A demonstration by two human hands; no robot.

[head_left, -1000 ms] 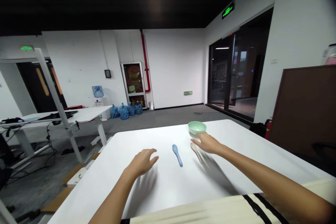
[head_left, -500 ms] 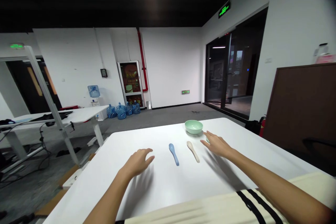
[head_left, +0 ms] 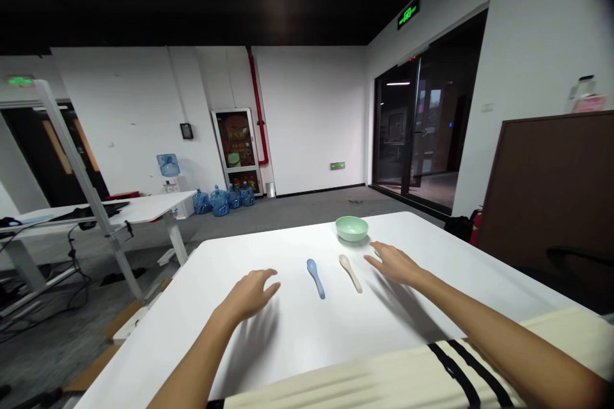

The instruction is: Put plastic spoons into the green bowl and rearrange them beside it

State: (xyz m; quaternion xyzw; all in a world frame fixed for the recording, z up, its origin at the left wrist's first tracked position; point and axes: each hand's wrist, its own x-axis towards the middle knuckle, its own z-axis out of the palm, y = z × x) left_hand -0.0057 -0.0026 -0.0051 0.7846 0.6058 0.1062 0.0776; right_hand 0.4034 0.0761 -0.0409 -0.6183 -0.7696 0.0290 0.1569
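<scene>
So, the setup here was pretty simple: a white table (head_left: pixel 288 345) filled the lower middle of the frame, with both hands out over it. The left hand (head_left: pixel 249 296) was open and empty, fingers loosely spread and curved, just beside a blue spoon (head_left: pixel 315 277). The right hand (head_left: pixel 394 265) was open and empty too, fingers pointing left and just beside a beige spoon (head_left: pixel 350 273), and I can't tell if either palm was actually touching the tabletop.

Both spoons lay flat and apart near the middle of the table, heads toward the far side, with the blue one between the left hand and the beige one. A green bowl (head_left: pixel 352 228) sat upright near the far edge, a little above the beige spoon and near the right fingertips. There was also a tiny pale-green bit (head_left: pixel 378 254) by those fingers — too small to tell what it was.

Cream fabric with black stripes (head_left: pixel 384 370) ran along the bottom right. Out past the table, blue water jugs (head_left: pixel 219 202) stood on the floor at mid-left, a white desk (head_left: pixel 96 208) was at the left edge, and a glass door (head_left: pixel 398 128) was at upper right — with a green exit sign (head_left: pixel 408 13) above it.
</scene>
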